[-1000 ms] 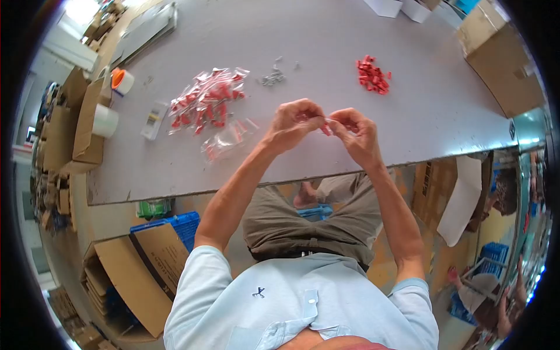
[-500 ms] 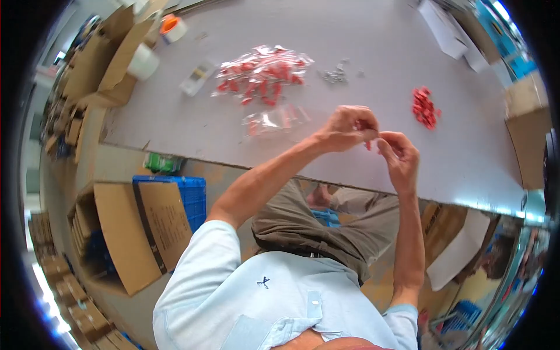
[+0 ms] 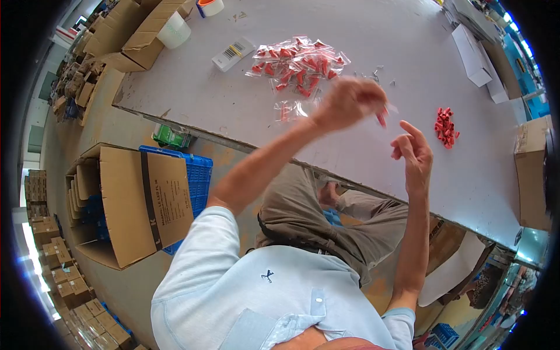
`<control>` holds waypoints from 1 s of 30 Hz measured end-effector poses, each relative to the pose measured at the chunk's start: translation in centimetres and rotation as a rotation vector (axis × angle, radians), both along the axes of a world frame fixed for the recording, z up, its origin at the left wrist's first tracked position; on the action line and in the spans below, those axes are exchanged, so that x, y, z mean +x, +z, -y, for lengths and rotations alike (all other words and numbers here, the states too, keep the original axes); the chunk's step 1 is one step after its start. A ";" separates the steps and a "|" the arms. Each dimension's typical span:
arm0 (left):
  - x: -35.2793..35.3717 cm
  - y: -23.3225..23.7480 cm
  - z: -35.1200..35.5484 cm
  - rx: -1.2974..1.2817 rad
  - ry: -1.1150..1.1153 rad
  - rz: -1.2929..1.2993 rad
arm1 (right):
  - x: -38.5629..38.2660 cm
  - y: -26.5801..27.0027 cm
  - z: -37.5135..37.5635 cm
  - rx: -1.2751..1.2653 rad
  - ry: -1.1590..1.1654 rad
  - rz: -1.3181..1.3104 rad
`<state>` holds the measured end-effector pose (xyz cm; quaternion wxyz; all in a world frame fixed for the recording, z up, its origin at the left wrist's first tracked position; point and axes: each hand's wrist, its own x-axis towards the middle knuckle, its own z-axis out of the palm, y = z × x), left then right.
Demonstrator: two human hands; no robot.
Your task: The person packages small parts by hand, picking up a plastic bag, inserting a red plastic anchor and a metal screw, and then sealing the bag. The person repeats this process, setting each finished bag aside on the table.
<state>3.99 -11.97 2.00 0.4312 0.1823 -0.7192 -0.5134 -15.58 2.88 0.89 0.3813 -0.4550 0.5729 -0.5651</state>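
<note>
My left hand [image 3: 353, 104], blurred, is closed with its fingers pinched on a small clear plastic bag with a red piece [image 3: 381, 119] in it. It hangs above the table just in front of the pile of bagged red pieces [image 3: 300, 63]. Apart from it, my right hand [image 3: 415, 156] holds nothing; its index finger stretches out while other fingers bend. Beyond the right hand lies a small heap of loose red pieces [image 3: 446, 127]. Small metal screws [image 3: 378, 73] are scattered behind my left hand. Flat clear bags [image 3: 291, 109] lie partly hidden by my left forearm.
A labelled flat packet [image 3: 232, 53] and a white tub [image 3: 174, 30] stand on the table [image 3: 221, 105] at the left. An open cardboard box [image 3: 131, 204] and a blue crate [image 3: 199, 178] are beside me on the floor. White boxes [image 3: 471, 55] lie at the back right.
My hands were close together and have moved apart. The left has risen slightly with the small bag and red piece; the right has shifted right, its index finger now stretched out. The view has shifted.
</note>
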 end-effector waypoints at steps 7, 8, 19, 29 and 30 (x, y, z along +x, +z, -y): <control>9.9 3.3 10.4 0.206 0.434 0.285 | 4.0 -2.0 3.9 0.049 0.092 -0.146; 10.2 2.7 11.5 0.208 0.432 0.282 | 4.8 -1.6 4.8 0.008 0.107 -0.317; 12.3 -1.4 -0.1 -0.876 0.322 0.476 | 6.3 -0.9 6.8 -0.235 0.364 -1.177; 12.8 -4.8 -4.6 -0.666 0.209 0.663 | 2.4 -1.3 1.6 -0.309 0.322 -1.336; 12.9 -4.5 -4.6 -0.664 0.187 0.645 | 2.3 -1.3 1.0 -0.305 0.319 -1.358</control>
